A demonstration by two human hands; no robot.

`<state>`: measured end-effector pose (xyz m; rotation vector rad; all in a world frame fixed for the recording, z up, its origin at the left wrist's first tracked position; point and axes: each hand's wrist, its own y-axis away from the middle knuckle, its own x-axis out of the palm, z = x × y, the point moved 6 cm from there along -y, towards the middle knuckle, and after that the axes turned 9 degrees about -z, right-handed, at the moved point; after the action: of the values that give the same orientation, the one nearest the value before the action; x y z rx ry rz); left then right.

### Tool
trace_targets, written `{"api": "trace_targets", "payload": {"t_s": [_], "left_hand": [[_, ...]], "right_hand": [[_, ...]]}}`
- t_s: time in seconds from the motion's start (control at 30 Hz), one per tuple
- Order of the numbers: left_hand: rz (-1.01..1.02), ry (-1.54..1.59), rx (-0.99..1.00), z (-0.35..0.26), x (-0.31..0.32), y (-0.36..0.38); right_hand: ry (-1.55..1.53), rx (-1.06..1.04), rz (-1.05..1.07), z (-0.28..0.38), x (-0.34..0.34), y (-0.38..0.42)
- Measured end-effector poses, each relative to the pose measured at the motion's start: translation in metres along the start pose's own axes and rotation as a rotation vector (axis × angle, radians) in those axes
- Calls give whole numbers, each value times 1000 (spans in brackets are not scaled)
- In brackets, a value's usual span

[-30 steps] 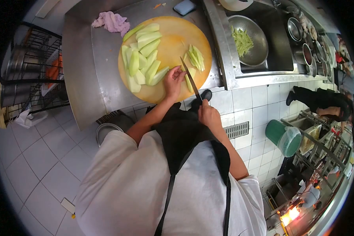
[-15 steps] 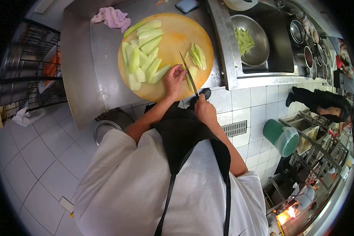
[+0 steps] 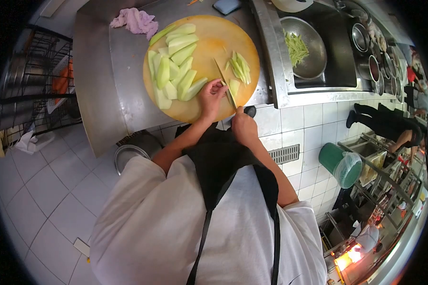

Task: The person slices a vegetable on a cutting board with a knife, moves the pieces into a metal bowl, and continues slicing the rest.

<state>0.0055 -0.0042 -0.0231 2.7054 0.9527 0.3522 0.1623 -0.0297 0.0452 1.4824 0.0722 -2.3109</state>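
Observation:
A knife is in my right hand, its fingers wrapped round the handle near the board's close edge. The blade points away and slightly left over the round yellow cutting board. Just left of the blade, my left hand is closed with fingertips curled; what they hold is too small to make out. A pale green vegetable piece lies right of the blade, with a pile of thin slices beyond it. Larger peeled vegetable pieces cover the board's left side.
A metal bowl holding green shreds sits in the sink at the right. A pink cloth and a blue sponge lie on the steel counter. A co-worker stands far right, near a green bin.
My right hand and the knife have shifted slightly forward and left, and the blade has turned. My left hand has barely moved. The co-worker's arm and body have moved at the right.

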Motion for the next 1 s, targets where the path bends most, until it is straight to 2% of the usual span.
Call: {"api": "trace_targets", "payload": {"t_s": [0.27, 0.37, 0.47, 0.57, 0.67, 0.77, 0.87, 0.97, 1.0], "left_hand": [[-36, -269, 133, 4, -6, 1], [-62, -224, 58, 2, -7, 5], [-88, -316, 139, 7, -10, 5], [-74, -456, 163, -28, 5, 22], [-51, -697, 337, -26, 7, 17], [-12, -542, 70, -40, 9, 14], [7, -761, 462, -31, 2, -5], [6, -878, 454, -51, 5, -1], [-5, -916, 534, -63, 7, 3]], "right_hand": [[-113, -11, -35, -10, -10, -6], [-166, -1, -45, 1, -25, -8], [-222, -20, -167, 12, -55, -11], [-255, 19, -241, 5, -75, -11], [-224, 66, -234, -13, -77, -2], [-181, 77, -179, -32, -64, 17], [-162, 32, -135, -42, -43, 38], [-126, 19, -101, -46, -34, 49], [-111, 23, -94, -45, -31, 50]]}}
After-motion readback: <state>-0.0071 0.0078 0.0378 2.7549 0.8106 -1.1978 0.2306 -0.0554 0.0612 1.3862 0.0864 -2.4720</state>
